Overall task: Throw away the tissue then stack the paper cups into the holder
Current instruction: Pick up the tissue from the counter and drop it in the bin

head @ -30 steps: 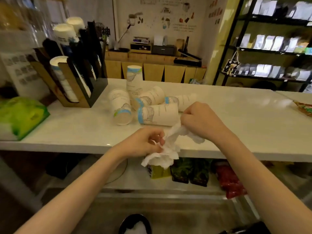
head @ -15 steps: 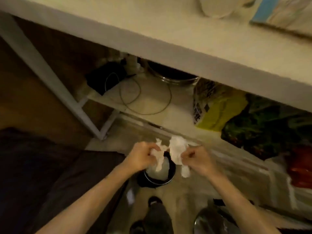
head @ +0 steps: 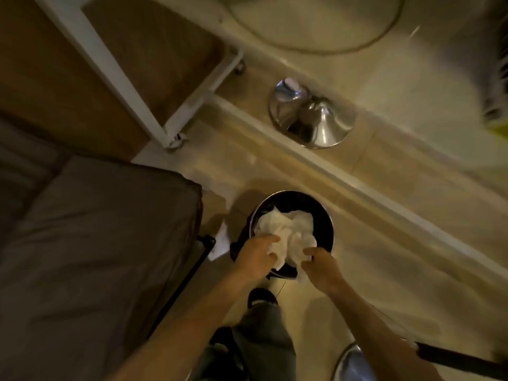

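1. Over the round black bin (head: 325,215) at six o'clock, my left hand (head: 254,258) and right hand (head: 321,266) both pinched the crumpled white tissue (head: 288,232), unreleased.
2. Cup stacking remained; no cups visible.

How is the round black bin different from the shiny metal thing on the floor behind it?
The bin is dark and open at the top, with white tissue inside; the shiny metal base is bright, closed and rises to a cone. The bin sits right under both hands; the metal base stands farther away, beside the white rail. Both are round and stand on the floor.
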### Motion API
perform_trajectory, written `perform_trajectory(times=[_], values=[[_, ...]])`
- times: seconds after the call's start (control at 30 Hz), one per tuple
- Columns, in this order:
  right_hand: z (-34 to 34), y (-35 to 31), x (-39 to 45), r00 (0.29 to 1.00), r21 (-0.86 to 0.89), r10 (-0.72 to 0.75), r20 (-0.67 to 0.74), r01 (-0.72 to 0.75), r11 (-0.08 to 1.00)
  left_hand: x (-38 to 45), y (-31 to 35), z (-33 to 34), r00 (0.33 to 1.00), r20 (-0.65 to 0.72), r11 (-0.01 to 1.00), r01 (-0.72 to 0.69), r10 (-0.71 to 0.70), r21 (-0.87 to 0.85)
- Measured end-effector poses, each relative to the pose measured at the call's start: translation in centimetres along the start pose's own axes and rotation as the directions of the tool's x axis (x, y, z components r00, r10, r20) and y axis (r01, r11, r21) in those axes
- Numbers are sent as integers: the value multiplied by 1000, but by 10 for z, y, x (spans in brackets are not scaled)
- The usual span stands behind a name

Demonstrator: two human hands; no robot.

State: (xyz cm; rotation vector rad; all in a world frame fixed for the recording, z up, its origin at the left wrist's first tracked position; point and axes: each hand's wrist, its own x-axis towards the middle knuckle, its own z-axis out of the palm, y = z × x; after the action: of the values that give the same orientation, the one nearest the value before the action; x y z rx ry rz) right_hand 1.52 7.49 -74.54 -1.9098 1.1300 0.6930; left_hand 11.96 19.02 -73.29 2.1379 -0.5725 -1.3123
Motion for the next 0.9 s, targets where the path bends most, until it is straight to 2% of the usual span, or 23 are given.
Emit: perform_trajectory(times=[0.17, 0.37, 0.57, 0.8, 0.9], values=[[27, 25, 55, 1000, 80, 10, 7, -10, 997, 47, -28, 40, 996, 38, 993, 80, -77, -81], [27, 34, 48, 1000, 107, -22, 20, 19, 994, 51, -29, 52, 989, 125, 997, 72, -74, 18], [-2, 10, -9, 999, 227, -13, -32, 20, 974, 3, 7, 22, 992, 121, 998, 35, -40, 46], [-68, -45, -109, 981, 171, -151, -125, 171, 970, -79, 79, -47, 993, 119, 978, -47, 23, 201], [-102, -79, -161, 963, 169, -232, -135, 253, 953, -120, 119, -83, 989, 119, 970, -114, 89, 214]])
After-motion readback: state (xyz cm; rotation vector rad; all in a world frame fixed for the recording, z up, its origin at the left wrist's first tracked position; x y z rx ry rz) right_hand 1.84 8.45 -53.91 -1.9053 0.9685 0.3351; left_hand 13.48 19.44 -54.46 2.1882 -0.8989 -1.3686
